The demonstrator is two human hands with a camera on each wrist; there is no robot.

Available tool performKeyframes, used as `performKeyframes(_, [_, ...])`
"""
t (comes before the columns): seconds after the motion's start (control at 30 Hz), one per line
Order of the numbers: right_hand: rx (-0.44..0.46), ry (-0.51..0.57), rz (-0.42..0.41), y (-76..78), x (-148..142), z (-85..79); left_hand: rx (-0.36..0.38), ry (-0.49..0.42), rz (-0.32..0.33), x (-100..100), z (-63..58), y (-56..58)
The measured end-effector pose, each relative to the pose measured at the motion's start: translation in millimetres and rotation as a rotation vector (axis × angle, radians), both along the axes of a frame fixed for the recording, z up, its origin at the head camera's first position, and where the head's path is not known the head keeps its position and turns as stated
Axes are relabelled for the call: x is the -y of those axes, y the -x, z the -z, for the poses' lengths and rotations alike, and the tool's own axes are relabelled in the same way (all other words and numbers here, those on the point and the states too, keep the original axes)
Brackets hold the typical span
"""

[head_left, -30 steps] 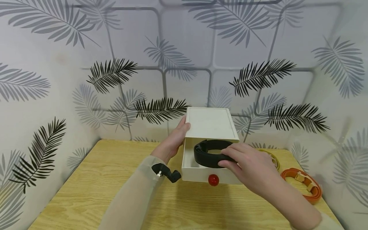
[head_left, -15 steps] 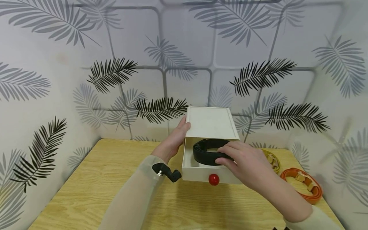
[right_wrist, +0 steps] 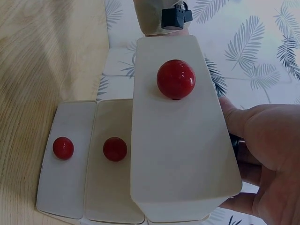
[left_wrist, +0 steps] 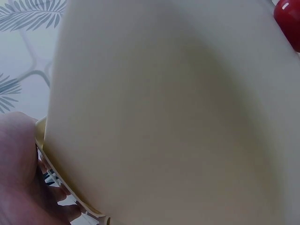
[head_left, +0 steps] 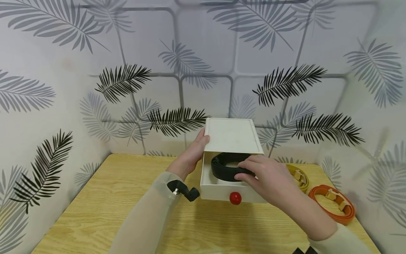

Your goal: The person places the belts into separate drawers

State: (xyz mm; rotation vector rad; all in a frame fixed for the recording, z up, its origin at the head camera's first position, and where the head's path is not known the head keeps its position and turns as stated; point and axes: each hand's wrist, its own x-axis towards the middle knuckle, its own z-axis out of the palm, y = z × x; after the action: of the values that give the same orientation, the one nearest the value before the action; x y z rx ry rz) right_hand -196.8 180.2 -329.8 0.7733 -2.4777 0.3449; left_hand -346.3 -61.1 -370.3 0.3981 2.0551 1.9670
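- Head view: bright and even; light seems to come from overhead, leaving the top of the box (head_left: 233, 135) pale and its inside dimmer.
- A faint, soft-edged shadow falls on the surface (head_left: 127, 197), from below the box toward the near edge.
- The belt (head_left: 225, 174) is so dark that detail sinks.
- The wall (head_left: 203, 42) looks cool grey, with wide-angle stretch at the sides.
- Left wrist view: dimmer; the box's side fills most of it, smooth, with a broad diagonal shade. The left hand (left_wrist: 21, 173) is shadowed.
- Right wrist view: bright wall behind, box front muted grey, glints on the knob (right_wrist: 176, 78), right hand (right_wrist: 272, 154) darkening toward its fingers.
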Motion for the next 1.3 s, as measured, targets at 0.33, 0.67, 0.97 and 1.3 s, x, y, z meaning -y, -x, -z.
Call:
performKeyframes(0.33, [0.071, 0.004, 0.039, 2.2, 2, -1.7, 0.007, 0.000, -0.006, 0, 0.3, -0.7])
performKeyframes(0.67, [0.215, -0.013, 0.051, 9.1, 3, -4.6, -0.003, -0.003, -0.004, 0, 2.2, 0.2])
performKeyframes(0.97, [0.314, -0.012, -0.003, 15.6, 4, -9.1, 0.001, 0.011, -0.005, 0, 1.3, -0.5])
performKeyframes(1.3, [0.383, -0.035, -0.023, 22.0, 4, -11.3, -0.003, 0.012, -0.003, 1, 0.1, -1.0])
